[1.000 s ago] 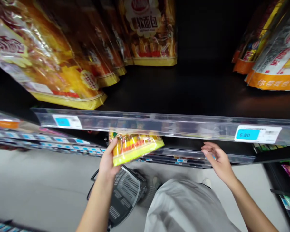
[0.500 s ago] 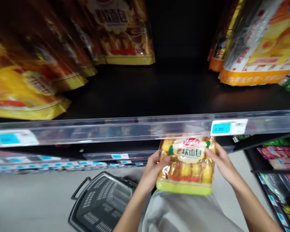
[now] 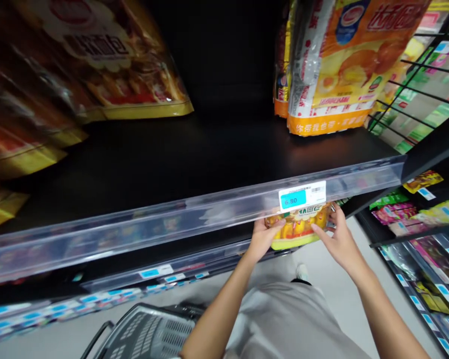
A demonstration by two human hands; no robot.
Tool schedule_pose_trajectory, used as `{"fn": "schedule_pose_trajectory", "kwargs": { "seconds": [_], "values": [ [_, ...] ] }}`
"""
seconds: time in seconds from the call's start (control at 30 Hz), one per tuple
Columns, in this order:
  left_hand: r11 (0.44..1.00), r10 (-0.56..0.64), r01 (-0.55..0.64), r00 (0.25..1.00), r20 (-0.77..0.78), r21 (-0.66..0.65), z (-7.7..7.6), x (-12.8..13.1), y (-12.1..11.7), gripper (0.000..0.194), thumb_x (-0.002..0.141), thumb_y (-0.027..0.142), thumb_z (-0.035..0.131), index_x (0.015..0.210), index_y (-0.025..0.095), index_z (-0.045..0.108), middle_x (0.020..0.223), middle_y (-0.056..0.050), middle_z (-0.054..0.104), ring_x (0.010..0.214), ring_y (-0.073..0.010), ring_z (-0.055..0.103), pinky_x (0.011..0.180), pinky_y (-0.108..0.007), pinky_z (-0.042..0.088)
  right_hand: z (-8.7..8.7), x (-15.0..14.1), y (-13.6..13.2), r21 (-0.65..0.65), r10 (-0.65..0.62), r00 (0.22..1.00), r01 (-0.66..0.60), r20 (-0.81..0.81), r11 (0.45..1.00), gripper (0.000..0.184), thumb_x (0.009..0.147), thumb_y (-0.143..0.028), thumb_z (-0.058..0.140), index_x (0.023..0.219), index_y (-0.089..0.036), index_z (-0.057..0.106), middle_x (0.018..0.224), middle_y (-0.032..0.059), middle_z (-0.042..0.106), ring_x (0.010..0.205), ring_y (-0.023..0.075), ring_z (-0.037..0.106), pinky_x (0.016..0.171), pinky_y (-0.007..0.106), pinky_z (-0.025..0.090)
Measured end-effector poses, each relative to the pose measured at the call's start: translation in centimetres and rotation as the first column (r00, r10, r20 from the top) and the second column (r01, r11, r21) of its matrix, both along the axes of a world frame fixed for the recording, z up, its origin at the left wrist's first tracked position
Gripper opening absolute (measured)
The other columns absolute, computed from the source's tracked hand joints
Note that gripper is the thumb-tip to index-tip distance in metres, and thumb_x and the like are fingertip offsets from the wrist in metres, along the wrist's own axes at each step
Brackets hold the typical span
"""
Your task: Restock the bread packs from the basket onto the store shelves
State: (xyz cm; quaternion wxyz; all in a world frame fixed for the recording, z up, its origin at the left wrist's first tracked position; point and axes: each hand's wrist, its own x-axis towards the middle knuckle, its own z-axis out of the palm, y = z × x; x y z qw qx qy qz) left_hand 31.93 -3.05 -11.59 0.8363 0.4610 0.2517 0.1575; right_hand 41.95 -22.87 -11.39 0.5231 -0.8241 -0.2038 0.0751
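A yellow bag of bread (image 3: 297, 230) is held between my two hands, low in front of the shelf edge. My left hand (image 3: 264, 238) grips its left side, thumb across the front. On the right side, my right hand (image 3: 335, 234) has its thumb on the front and its fingers behind the edge. The upper part of the bag is hidden by the clear price rail (image 3: 194, 219) and a white price tag (image 3: 303, 196) reading 6.80.
Above, on the black shelf (image 3: 194, 159), stand brown and yellow bread bags (image 3: 112, 65) at left and an orange-and-white bag (image 3: 344, 75) at right. A grey shopping basket (image 3: 145, 331) is on the floor at lower left. More packed shelves (image 3: 426, 259) line the right.
My hands have carried the bread bag forward, partly beneath the upper shelf's rail. The view has turned right, so the orange-and-white bag sits further left and the basket lower.
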Motion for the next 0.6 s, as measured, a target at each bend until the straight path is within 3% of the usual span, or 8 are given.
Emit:
{"fn": "schedule_pose_trajectory", "kwargs": {
  "seconds": [0.07, 0.13, 0.2, 0.27, 0.43, 0.6],
  "values": [
    [0.996, -0.034, 0.034, 0.999, 0.007, 0.079, 0.2, -1.4, 0.4, 0.061, 0.056, 0.036, 0.097, 0.108, 0.021, 0.068, 0.114, -0.008, 0.076, 0.105, -0.0288, 0.073, 0.091, -0.037, 0.060, -0.7, -0.7, -0.5, -0.013, -0.026, 1.000, 0.026, -0.015, 1.000, 0.098, 0.081, -0.061, 0.076, 0.158, -0.021, 0.030, 0.131, 0.0160, 0.065, 0.106, 0.0296, 0.064, 0.082, 0.044, 0.058],
    [0.984, -0.127, 0.125, 0.992, 0.003, 0.129, 0.7, -2.9, 0.6, 0.063, 0.060, 0.035, 0.095, 0.114, 0.020, 0.067, 0.122, -0.011, 0.075, 0.108, -0.0296, 0.073, 0.090, -0.037, 0.061, -1.4, -1.6, -1.2, -0.020, -0.046, 0.999, 0.046, -0.015, 0.999, 0.084, 0.077, -0.061, 0.079, 0.144, -0.020, 0.048, 0.107, 0.0086, 0.070, 0.086, 0.0247, 0.063, 0.072, 0.038, 0.054],
    [0.964, -0.227, 0.226, 0.974, -0.012, 0.141, 1.4, -3.9, 0.7, 0.063, 0.063, 0.038, 0.094, 0.116, 0.018, 0.065, 0.124, -0.013, 0.074, 0.106, -0.0309, 0.074, 0.086, -0.037, 0.063, -1.9, -2.5, -2.1, -0.003, -0.063, 0.998, 0.063, -0.008, 0.998, 0.063, 0.076, -0.060, 0.080, 0.121, -0.020, 0.062, 0.080, -0.0002, 0.061, 0.070, 0.0196, 0.054, 0.063, 0.033, 0.048],
    [0.949, -0.273, 0.271, 0.962, -0.011, 0.159, 2.0, -3.7, 0.6, 0.063, 0.064, 0.040, 0.094, 0.115, 0.017, 0.065, 0.125, -0.014, 0.074, 0.107, -0.0317, 0.074, 0.086, -0.038, 0.063, -2.1, -3.0, -2.6, 0.034, -0.112, 0.994, 0.112, 0.013, 0.993, 0.054, 0.077, -0.058, 0.079, 0.111, -0.019, 0.066, 0.069, -0.0046, 0.048, 0.063, 0.0167, 0.046, 0.059, 0.030, 0.043],
    [0.953, -0.215, 0.211, 0.977, -0.005, 0.217, 2.1, 0.2, 0.1, 0.061, 0.064, 0.050, 0.092, 0.110, 0.017, 0.071, 0.120, -0.013, 0.076, 0.110, -0.0329, 0.073, 0.094, -0.042, 0.062, -1.7, -0.9, -1.9, 0.164, -0.269, 0.960, 0.255, 0.073, 0.953, 0.066, 0.080, -0.052, 0.076, 0.134, -0.015, 0.061, 0.087, 0.0011, 0.058, 0.059, 0.0133, 0.042, 0.056, 0.031, 0.042],
    [0.932, -0.184, 0.218, 0.973, -0.141, 0.290, -0.4, 3.3, 1.3, 0.053, 0.065, 0.049, 0.090, 0.105, 0.018, 0.074, 0.109, -0.013, 0.078, 0.105, -0.0354, 0.074, 0.096, -0.049, 0.060, -1.4, 1.7, 0.3, 0.177, -0.308, 0.944, 0.285, 0.116, 0.942, 0.068, 0.086, -0.047, 0.070, 0.143, -0.013, 0.056, 0.088, 0.0029, 0.060, 0.056, 0.0146, 0.046, 0.055, 0.033, 0.048]
  ]
}}
